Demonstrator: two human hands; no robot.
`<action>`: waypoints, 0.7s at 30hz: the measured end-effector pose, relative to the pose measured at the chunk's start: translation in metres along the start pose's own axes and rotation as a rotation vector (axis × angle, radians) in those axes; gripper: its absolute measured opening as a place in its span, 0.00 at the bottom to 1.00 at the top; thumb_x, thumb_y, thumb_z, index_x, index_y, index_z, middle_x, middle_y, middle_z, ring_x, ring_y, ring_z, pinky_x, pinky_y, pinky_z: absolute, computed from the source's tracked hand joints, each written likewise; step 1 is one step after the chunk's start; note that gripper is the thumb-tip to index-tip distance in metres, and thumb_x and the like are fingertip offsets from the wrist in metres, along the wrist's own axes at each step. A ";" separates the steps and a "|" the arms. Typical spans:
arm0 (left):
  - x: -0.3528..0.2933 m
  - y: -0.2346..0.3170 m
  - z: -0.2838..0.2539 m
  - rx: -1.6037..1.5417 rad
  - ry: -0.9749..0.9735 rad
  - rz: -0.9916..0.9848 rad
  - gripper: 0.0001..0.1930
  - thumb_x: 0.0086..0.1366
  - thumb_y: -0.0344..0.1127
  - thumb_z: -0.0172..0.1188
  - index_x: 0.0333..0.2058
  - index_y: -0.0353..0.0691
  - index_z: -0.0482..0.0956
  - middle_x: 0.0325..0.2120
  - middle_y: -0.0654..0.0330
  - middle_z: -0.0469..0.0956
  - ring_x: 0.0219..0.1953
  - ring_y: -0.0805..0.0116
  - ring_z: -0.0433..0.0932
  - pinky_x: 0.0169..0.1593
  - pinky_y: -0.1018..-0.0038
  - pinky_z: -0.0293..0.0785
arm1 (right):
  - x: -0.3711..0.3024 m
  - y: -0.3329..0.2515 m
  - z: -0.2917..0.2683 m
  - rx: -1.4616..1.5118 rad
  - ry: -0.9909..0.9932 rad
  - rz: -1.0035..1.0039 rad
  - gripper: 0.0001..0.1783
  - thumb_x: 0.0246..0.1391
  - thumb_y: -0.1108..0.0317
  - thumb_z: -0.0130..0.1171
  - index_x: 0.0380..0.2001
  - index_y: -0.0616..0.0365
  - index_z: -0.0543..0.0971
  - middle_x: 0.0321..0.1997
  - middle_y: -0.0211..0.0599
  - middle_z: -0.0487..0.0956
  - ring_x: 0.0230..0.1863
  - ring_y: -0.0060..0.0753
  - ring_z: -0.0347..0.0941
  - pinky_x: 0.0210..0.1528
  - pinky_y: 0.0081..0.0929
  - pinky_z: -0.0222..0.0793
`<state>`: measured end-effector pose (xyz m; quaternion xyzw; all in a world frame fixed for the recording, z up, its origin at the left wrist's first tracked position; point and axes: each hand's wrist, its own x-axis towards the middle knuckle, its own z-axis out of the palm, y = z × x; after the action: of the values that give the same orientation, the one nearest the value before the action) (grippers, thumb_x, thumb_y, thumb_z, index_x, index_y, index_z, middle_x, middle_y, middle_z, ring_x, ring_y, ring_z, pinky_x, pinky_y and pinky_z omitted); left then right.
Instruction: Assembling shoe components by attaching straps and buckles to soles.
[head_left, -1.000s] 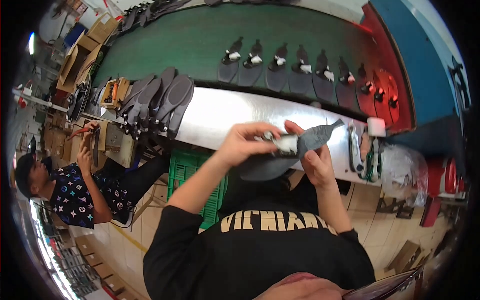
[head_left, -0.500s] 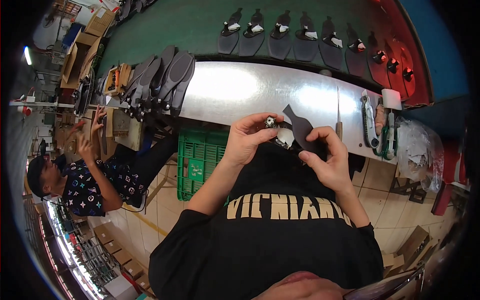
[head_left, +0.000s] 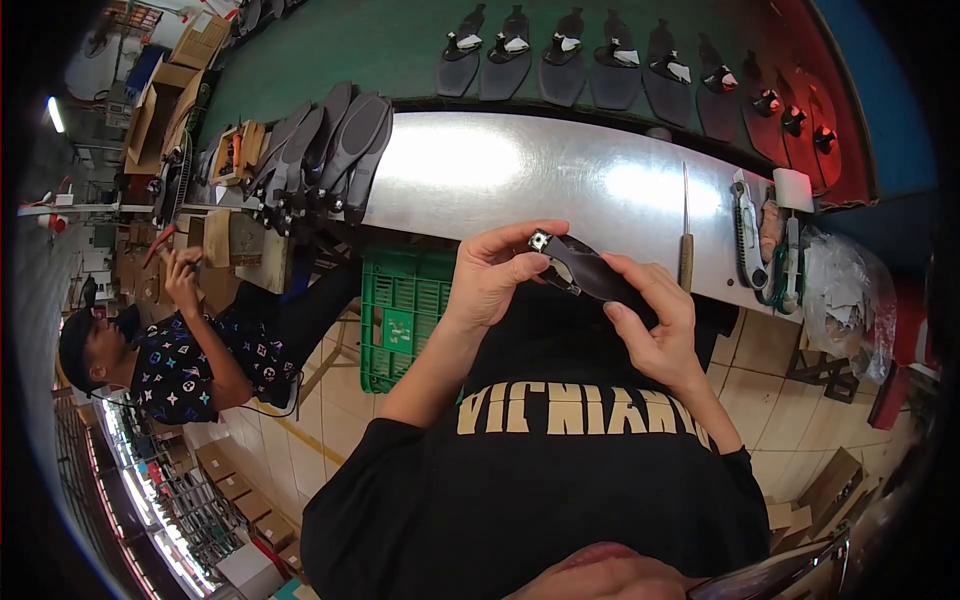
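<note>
Left hand [head_left: 488, 275], right hand [head_left: 660, 325] on sole [head_left: 592, 274], bench [head_left: 560, 165] edge beyond

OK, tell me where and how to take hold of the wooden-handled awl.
Probably best by its handle, coming from the near edge of the metal bench: the awl lies with that thicker end toward this edge, its thin shaft pointing away.
</note>
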<state>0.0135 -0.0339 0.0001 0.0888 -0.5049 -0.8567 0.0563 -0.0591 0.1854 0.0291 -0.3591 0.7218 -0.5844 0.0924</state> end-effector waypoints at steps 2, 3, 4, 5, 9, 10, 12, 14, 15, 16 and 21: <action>-0.002 -0.001 -0.001 0.021 0.003 -0.005 0.18 0.58 0.22 0.61 0.49 0.25 0.77 0.49 0.43 0.77 0.44 0.63 0.82 0.42 0.73 0.84 | -0.001 0.000 0.000 0.009 -0.007 0.002 0.25 0.46 0.77 0.60 0.51 0.62 0.77 0.38 0.42 0.81 0.38 0.38 0.77 0.47 0.29 0.67; -0.002 -0.002 -0.001 0.021 0.004 -0.006 0.18 0.58 0.22 0.61 0.49 0.25 0.77 0.49 0.43 0.77 0.44 0.63 0.82 0.42 0.73 0.84 | -0.002 0.001 0.001 0.010 -0.004 -0.002 0.25 0.46 0.77 0.60 0.51 0.62 0.77 0.38 0.42 0.81 0.38 0.38 0.77 0.47 0.29 0.67; -0.002 -0.003 -0.001 0.015 0.006 -0.006 0.18 0.58 0.22 0.61 0.49 0.25 0.77 0.49 0.43 0.77 0.44 0.63 0.82 0.42 0.73 0.84 | -0.002 0.001 0.001 0.011 -0.001 -0.007 0.24 0.46 0.77 0.60 0.51 0.62 0.77 0.38 0.42 0.81 0.38 0.38 0.77 0.47 0.29 0.67; -0.002 -0.003 -0.001 0.008 0.006 -0.008 0.18 0.58 0.22 0.61 0.49 0.25 0.77 0.49 0.43 0.77 0.44 0.63 0.82 0.42 0.73 0.84 | -0.002 0.001 0.001 0.012 -0.002 -0.007 0.24 0.46 0.77 0.60 0.51 0.62 0.77 0.38 0.42 0.81 0.38 0.38 0.77 0.47 0.29 0.67; -0.004 -0.003 0.000 0.024 0.017 -0.005 0.18 0.57 0.21 0.61 0.48 0.25 0.77 0.49 0.44 0.77 0.44 0.63 0.82 0.43 0.73 0.84 | -0.004 0.002 0.002 0.016 -0.005 -0.004 0.25 0.46 0.76 0.60 0.51 0.62 0.77 0.38 0.41 0.81 0.38 0.37 0.77 0.47 0.29 0.67; -0.004 -0.003 0.000 0.025 0.016 -0.008 0.18 0.57 0.21 0.60 0.48 0.26 0.77 0.49 0.44 0.77 0.44 0.63 0.82 0.43 0.73 0.84 | -0.004 0.002 0.001 0.013 -0.006 -0.002 0.25 0.46 0.77 0.60 0.51 0.62 0.77 0.38 0.41 0.81 0.37 0.37 0.77 0.47 0.29 0.67; -0.004 -0.003 0.001 0.027 0.014 -0.012 0.18 0.56 0.20 0.60 0.48 0.26 0.77 0.49 0.44 0.77 0.44 0.63 0.81 0.43 0.73 0.84 | -0.005 0.003 0.001 0.016 -0.004 0.001 0.25 0.46 0.77 0.60 0.51 0.62 0.77 0.38 0.41 0.81 0.37 0.37 0.77 0.47 0.29 0.67; -0.004 -0.004 0.002 0.031 0.014 -0.013 0.19 0.56 0.20 0.60 0.48 0.26 0.77 0.49 0.44 0.77 0.44 0.64 0.81 0.43 0.74 0.83 | -0.006 0.003 0.001 0.021 -0.003 0.003 0.25 0.46 0.77 0.60 0.51 0.62 0.77 0.38 0.41 0.81 0.37 0.37 0.77 0.46 0.29 0.67; -0.004 -0.003 0.003 0.032 0.013 -0.014 0.19 0.56 0.20 0.60 0.48 0.26 0.77 0.49 0.44 0.77 0.44 0.64 0.81 0.43 0.74 0.83 | -0.006 0.003 0.001 0.019 -0.012 0.008 0.25 0.46 0.77 0.60 0.52 0.62 0.77 0.37 0.41 0.81 0.37 0.37 0.77 0.46 0.29 0.67; -0.004 -0.001 0.005 0.029 0.019 -0.013 0.18 0.57 0.20 0.61 0.48 0.29 0.79 0.44 0.51 0.80 0.41 0.69 0.81 0.41 0.78 0.81 | -0.006 0.003 0.001 0.016 -0.021 0.014 0.25 0.46 0.76 0.60 0.52 0.62 0.77 0.37 0.41 0.81 0.37 0.37 0.77 0.46 0.29 0.67; -0.007 0.000 0.007 0.028 0.018 0.008 0.18 0.57 0.21 0.63 0.49 0.32 0.80 0.41 0.57 0.82 0.39 0.74 0.80 0.40 0.82 0.79 | -0.005 0.001 0.000 0.017 -0.028 0.019 0.25 0.46 0.77 0.59 0.52 0.62 0.77 0.35 0.41 0.81 0.36 0.37 0.76 0.44 0.29 0.68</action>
<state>0.0186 -0.0268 0.0045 0.0952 -0.5168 -0.8485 0.0627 -0.0556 0.1882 0.0268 -0.3596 0.7187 -0.5846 0.1111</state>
